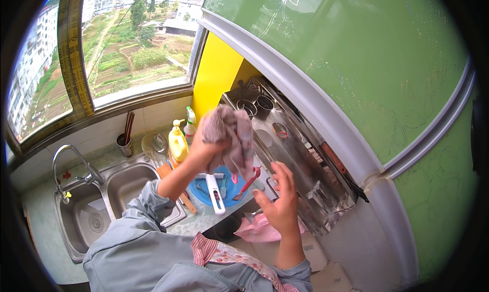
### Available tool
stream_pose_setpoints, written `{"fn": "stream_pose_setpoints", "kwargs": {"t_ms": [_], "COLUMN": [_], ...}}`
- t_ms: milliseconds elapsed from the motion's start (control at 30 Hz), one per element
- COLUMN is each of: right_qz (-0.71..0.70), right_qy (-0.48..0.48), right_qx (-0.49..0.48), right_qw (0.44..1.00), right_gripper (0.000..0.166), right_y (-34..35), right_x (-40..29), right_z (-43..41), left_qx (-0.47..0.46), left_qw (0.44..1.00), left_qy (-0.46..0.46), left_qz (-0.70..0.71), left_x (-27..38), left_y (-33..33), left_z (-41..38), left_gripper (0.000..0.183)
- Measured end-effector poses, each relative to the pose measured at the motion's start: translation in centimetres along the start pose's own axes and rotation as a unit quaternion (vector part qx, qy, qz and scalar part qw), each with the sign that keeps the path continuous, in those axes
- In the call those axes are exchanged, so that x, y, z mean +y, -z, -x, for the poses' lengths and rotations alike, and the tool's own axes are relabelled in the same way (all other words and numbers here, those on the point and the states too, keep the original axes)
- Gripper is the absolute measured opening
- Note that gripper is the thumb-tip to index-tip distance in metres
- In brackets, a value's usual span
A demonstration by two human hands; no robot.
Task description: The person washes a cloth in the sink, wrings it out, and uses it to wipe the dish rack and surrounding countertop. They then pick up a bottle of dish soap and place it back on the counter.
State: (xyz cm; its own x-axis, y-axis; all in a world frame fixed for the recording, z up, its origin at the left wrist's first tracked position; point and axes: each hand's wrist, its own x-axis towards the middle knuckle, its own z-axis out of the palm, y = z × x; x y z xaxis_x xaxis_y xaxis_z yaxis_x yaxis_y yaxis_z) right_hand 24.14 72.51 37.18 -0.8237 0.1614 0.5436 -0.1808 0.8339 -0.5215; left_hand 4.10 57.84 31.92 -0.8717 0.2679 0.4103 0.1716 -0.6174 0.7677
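Bunched in my left hand (208, 147) is a greyish-pink cloth (233, 129), raised above the counter. My right hand (282, 202) has its fingers apart and holds nothing. Below the cloth is a blue plastic basin (196, 196). A white-handled utensil (214, 194) and a red-handled brush (250, 185) lie across it, with smaller tools inside. The raised hand and cloth hide part of the basin. Under my right hand, a pink cloth (254, 231) lies low near the counter's front, partly covered by the hand and wrist.
A two-bowl steel sink (89, 215) with a curved faucet (72, 154) is at left. Behind the basin stand a yellow pump bottle (177, 145) and a spray bottle (190, 124). Green cabinet doors (344, 63) overhang the stove area (290, 169). A brown-handled tool (333, 157) hangs below them.
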Motion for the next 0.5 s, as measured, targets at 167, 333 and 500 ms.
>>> {"fn": "stream_pose_setpoints", "kwargs": {"t_ms": [167,333,500], "right_qz": [0.219,0.331,0.130], "right_qy": [0.012,-0.049,-0.115], "right_qx": [0.132,0.288,0.372], "right_qw": [0.967,0.897,0.912], "right_gripper": [0.052,0.036,0.028], "right_y": [5.2,9.2,7.5], "right_x": [3.2,7.0,10.6], "right_z": [5.0,10.4,11.7], "left_qx": [0.078,0.063,0.115], "left_qw": [0.974,0.882,0.936], "left_qy": [-0.055,-0.091,-0.077], "left_qz": [-0.203,-0.458,-0.323], "left_x": [-1.0,-4.5,-7.6], "left_y": [5.9,4.2,1.8], "left_z": [-13.8,-14.8,-10.0], "left_gripper": [0.074,0.076,0.074]}}
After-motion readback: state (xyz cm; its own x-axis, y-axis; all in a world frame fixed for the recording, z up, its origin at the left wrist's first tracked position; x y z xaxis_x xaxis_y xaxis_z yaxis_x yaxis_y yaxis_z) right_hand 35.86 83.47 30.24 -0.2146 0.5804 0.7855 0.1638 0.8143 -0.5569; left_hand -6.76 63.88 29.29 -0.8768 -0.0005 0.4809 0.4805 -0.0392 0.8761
